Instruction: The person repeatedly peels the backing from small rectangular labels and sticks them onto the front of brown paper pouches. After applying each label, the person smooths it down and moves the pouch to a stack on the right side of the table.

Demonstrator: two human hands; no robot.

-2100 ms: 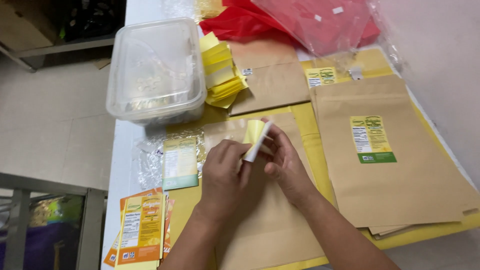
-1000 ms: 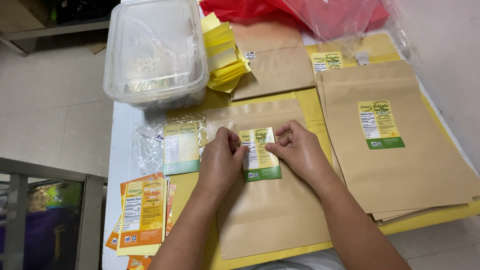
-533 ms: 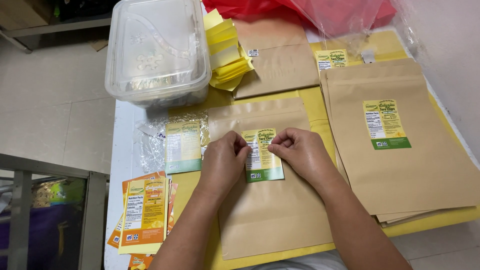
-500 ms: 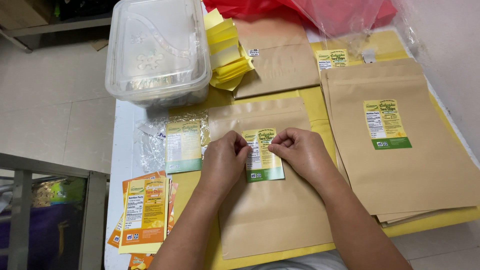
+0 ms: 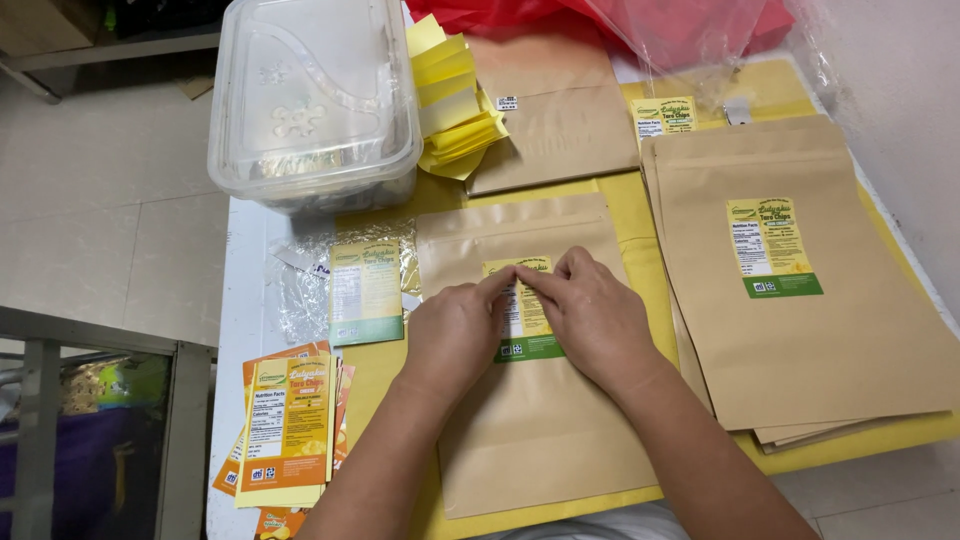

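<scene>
A brown paper pouch (image 5: 540,420) lies flat on the table in front of me. A yellow and green label (image 5: 522,325) is on its upper middle. My left hand (image 5: 455,335) and my right hand (image 5: 590,315) both rest on the label, fingertips meeting near its top and pressing it down. Neither hand grips anything.
A stack of labelled brown pouches (image 5: 800,290) lies to the right, another pouch (image 5: 555,125) at the back. A clear plastic lidded box (image 5: 310,100) stands at back left beside yellow backing papers (image 5: 455,100). Loose labels (image 5: 366,290) and orange labels (image 5: 288,425) lie at left. Red plastic bag (image 5: 640,20) at the back.
The label went from held and peeled in my hands to laid flat on the pouch. My fingers have drawn together over its top.
</scene>
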